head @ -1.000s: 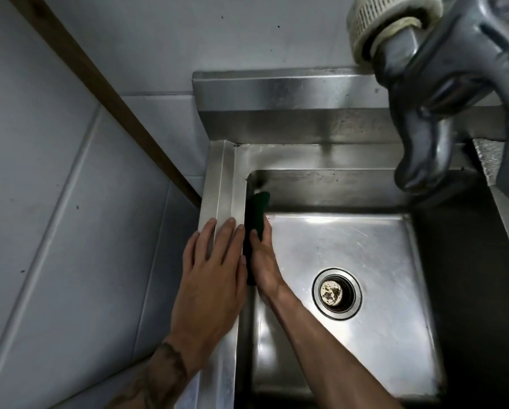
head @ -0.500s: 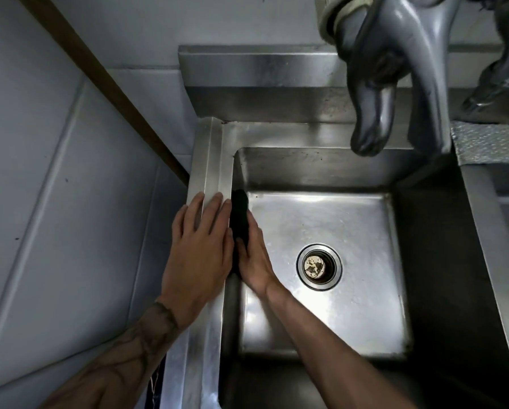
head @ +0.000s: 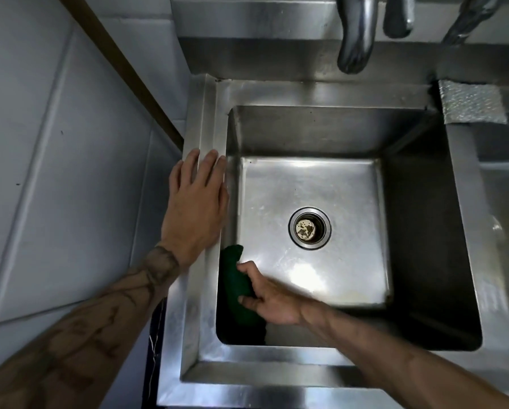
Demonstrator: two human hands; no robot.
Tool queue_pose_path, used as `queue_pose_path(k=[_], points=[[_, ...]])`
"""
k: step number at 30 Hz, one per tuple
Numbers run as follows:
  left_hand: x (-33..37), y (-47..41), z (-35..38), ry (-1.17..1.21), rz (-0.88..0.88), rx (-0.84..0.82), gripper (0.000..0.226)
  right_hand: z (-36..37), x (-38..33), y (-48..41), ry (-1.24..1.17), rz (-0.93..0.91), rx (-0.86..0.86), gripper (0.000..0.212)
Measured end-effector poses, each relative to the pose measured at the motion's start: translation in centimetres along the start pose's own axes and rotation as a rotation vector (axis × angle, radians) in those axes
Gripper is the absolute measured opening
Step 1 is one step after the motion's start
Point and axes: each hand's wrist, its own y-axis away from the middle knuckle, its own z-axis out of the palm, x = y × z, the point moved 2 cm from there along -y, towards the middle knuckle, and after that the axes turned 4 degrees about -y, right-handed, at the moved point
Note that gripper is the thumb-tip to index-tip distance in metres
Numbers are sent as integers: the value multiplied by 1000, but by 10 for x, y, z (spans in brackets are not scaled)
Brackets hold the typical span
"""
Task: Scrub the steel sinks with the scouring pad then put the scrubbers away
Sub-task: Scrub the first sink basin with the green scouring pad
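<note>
**Green pad pressed low on the sink's left wall**

The right hand (head: 269, 296) reaches into the steel sink (head: 306, 93) at the lower left of the basin. Its thumb and fingers curl onto the green scouring pad (head: 235, 284) and hold it against the left inner wall. The hand is slightly blurred, and the pad's lower end fades into shadow, so its full outline is hard to make out. The left hand (head: 195, 208) lies flat, fingers straight and together, on the sink's left rim, gripping nothing. The drain (head: 309, 227) sits mid-basin. A faucet spout (head: 355, 39) is cut off at the top edge. A textured silver pad (head: 471, 101) rests at upper right, beside a second basin (head: 507, 202) cropped by the frame's right edge.
</note>
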Motion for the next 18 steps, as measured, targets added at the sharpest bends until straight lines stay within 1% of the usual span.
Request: queue_pose_path(k=[2, 6, 9, 11, 15, 18], points=[[0, 0, 0, 13, 1, -3, 51, -6, -5, 12, 57, 3, -53, 51], [-1, 4, -2, 72, -16, -13, 50, -4, -8, 31, 79, 14, -63, 49], [2, 17, -5, 82, -42, -20, 52, -7, -3, 44, 157, 36, -109, 55], [13, 39, -9, 55, -21, -30, 54, -12, 0, 54, 199, 37, -137, 60], [61, 114, -19, 76, 74, -73, 55, -28, 12, 74, 225, 65, -125, 65], [98, 161, -18, 73, 49, -112, 51, -47, 26, 96, 219, 88, -99, 67]])
